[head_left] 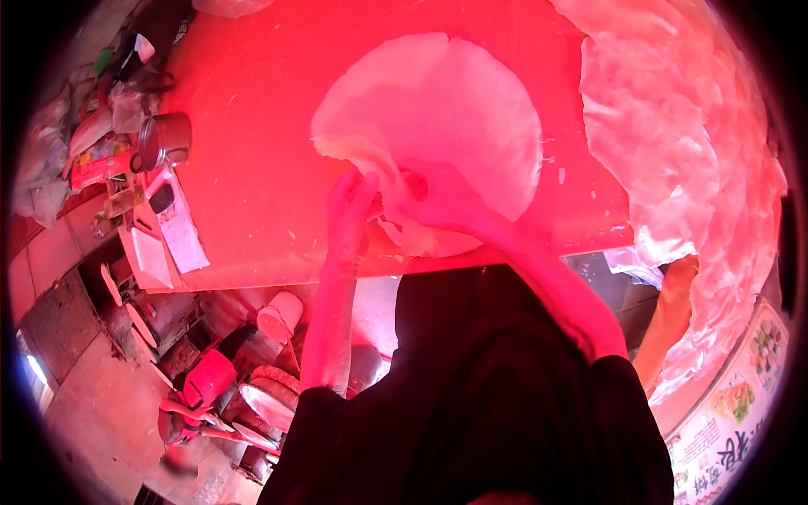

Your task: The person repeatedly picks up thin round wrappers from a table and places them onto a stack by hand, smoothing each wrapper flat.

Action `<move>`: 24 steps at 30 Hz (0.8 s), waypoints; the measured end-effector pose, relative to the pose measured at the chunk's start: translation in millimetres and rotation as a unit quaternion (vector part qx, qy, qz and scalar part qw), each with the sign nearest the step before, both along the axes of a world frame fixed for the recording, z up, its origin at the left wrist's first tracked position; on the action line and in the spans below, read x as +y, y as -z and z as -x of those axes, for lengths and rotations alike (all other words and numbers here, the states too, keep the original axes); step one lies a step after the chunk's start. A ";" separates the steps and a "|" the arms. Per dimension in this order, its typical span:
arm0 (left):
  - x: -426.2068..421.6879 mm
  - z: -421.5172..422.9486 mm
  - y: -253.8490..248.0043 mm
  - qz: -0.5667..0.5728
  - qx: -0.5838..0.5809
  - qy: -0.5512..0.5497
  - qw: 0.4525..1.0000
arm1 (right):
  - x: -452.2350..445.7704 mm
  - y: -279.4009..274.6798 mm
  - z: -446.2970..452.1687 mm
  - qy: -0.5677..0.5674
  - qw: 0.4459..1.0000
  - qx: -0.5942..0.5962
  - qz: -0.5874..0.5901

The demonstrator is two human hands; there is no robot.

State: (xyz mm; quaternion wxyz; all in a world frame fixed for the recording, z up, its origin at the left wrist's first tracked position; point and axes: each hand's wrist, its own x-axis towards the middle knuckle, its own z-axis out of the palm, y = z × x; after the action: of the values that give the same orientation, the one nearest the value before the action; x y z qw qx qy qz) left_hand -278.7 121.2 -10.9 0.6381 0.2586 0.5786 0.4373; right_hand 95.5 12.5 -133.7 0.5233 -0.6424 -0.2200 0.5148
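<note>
A thin, round pancake [471, 109] lies mostly flat on the red-lit table [252, 168]. Its near left edge is lifted and creased between my two hands. My left hand [352, 202] is closed at the raised edge, with thumb and fingers pinched together. Just to its right, my right hand [439, 195] has its fingers curled round a fold of the same sheet. The near rim of the pancake reaches the table's front edge by my dark clothing.
A large pile of thin pancakes [673, 126] covers the right side. A metal cup [164, 140], papers [181, 223] and bags sit at the left edge. On the floor side, a white bucket [280, 313] and another person in red [208, 379] appear lower left, near round pans [269, 404].
</note>
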 end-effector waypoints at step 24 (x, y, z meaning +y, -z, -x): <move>-14.4 62.5 -22.0 0.016 -0.117 0.111 0.987 | -118.9 -109.3 -119.1 0.113 0.967 -0.199 0.109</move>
State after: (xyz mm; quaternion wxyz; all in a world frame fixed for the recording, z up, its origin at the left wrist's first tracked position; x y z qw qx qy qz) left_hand -341.2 106.8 11.1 0.7500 0.2582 0.4747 0.3814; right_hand 214.5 -106.4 -24.4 0.4504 -0.8061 -0.1878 0.3347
